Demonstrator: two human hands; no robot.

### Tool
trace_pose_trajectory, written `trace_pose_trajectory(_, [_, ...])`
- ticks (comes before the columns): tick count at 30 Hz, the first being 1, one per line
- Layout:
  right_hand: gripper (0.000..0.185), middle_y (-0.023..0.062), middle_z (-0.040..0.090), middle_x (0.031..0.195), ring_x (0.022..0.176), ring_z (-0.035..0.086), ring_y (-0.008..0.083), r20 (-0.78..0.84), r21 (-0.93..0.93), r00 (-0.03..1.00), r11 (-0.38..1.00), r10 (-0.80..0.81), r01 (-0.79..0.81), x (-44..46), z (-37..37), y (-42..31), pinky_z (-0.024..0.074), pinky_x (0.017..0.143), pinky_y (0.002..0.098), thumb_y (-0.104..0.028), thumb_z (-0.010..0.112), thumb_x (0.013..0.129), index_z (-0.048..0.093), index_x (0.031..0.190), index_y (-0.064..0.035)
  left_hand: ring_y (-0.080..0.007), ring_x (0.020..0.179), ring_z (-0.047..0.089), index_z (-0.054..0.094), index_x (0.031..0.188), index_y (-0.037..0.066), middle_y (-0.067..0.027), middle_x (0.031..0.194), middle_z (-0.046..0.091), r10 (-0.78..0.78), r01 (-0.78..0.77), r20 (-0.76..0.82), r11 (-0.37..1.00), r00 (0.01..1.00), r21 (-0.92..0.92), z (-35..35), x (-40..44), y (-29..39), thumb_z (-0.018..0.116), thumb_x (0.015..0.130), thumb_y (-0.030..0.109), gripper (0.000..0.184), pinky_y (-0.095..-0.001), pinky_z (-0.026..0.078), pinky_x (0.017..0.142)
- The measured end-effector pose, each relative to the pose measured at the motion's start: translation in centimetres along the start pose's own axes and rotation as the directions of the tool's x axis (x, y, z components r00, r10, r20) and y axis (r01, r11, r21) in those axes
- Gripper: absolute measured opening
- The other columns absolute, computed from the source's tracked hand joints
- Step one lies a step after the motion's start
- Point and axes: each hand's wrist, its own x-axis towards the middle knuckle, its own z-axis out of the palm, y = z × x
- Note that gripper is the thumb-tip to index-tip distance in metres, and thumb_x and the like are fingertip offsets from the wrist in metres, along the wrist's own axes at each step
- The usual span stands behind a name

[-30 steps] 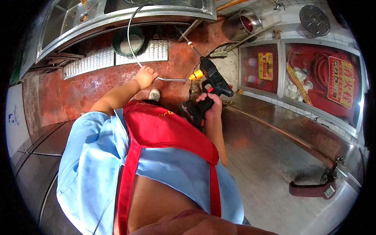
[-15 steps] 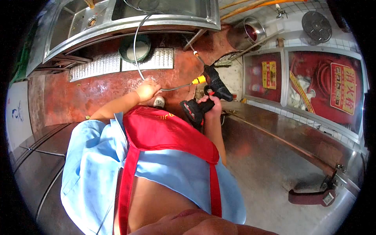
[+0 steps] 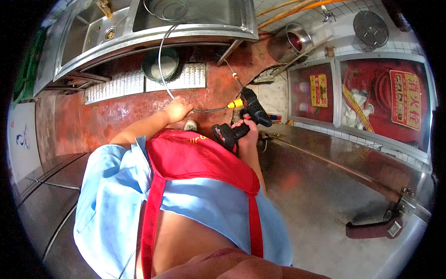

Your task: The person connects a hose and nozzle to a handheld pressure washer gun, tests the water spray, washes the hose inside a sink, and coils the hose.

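Holding the handle of a black power drill (image 3: 254,107), the right hand (image 3: 247,132) has its fingers wrapped round the grip; whether the trigger is pressed cannot be told. The drill is just ahead of the person's red apron (image 3: 204,158). To the left of the drill, the left hand (image 3: 179,109) has its fingers curled closed around a grey cable (image 3: 161,60). One stretch of this cable leads to a yellow fitting (image 3: 235,103) at the drill's left side; the other runs away from the drill, over the edge of a steel sink (image 3: 139,39). Ahead of the drill and to its left is a dark green tub (image 3: 147,59). Right of the drill stands a red cabinet (image 3: 335,93), and nearer the person lies a steel bench (image 3: 316,204).
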Motion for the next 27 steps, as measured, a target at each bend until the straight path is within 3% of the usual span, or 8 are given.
trace_pose_trajectory(9, [0.016, 0.0053, 0.050, 0.067, 0.061, 0.050, 0.0189, -0.111, 0.064, 0.994, 0.998, 0.026, -0.019, -1.1, 0.2, 0.3, 0.0438, 0.066, 0.0352, -0.004, 0.053, 0.068, 0.050, 0.082, -0.0100, -0.0270, 0.073, 0.056, 0.052, 0.073, 0.008, -0.0094, 0.071, 0.058, 0.010, -0.010, 0.009, 1.000, 1.000, 0.016, -0.1, 0.1, -0.2, 0.054, 0.078, 0.026, 0.018, -0.0386, 0.038, 0.069])
trace_pose_trajectory(16, [0.012, 0.0047, 0.050, 0.066, 0.061, 0.049, 0.0182, -0.100, 0.051, 0.994, 0.998, 0.050, -0.045, -1.3, -0.1, 0.4, 0.0426, 0.066, 0.0318, -0.004, 0.052, 0.069, 0.049, 0.079, -0.0109, -0.0279, 0.076, 0.056, 0.053, 0.074, 0.008, -0.0106, 0.073, 0.058, -0.006, 0.004, 0.066, 1.000, 0.998, 0.019, -0.7, 0.1, 0.1, 0.052, 0.079, 0.025, 0.018, -0.0392, 0.038, 0.071])
trace_pose_trajectory(21, [0.018, 0.0043, 0.049, 0.067, 0.061, 0.050, 0.0188, -0.070, 0.078, 0.997, 0.996, 0.042, -0.036, -1.7, 0.1, 0.4, 0.0430, 0.064, 0.0343, -0.002, 0.050, 0.072, 0.048, 0.086, -0.0140, -0.0283, 0.076, 0.056, 0.054, 0.074, 0.008, -0.0107, 0.073, 0.058, -0.010, 0.009, 0.040, 1.000, 0.999, 0.020, -1.0, 0.1, 0.7, 0.052, 0.079, 0.025, 0.018, -0.0392, 0.038, 0.071])
trace_pose_trajectory(27, [0.016, 0.0035, 0.049, 0.065, 0.061, 0.048, 0.0158, -0.077, 0.005, 0.997, 1.000, -0.023, 0.023, -2.9, 1.2, 0.0, 0.0426, 0.065, 0.0308, -0.004, 0.051, 0.070, 0.048, 0.081, -0.0143, -0.0287, 0.074, 0.054, 0.052, 0.075, 0.007, -0.0114, 0.072, 0.056, 0.024, -0.023, 0.022, 1.000, 0.999, -0.018, -0.5, 0.6, 0.7, 0.052, 0.077, 0.019, 0.012, -0.0397, 0.038, 0.069])
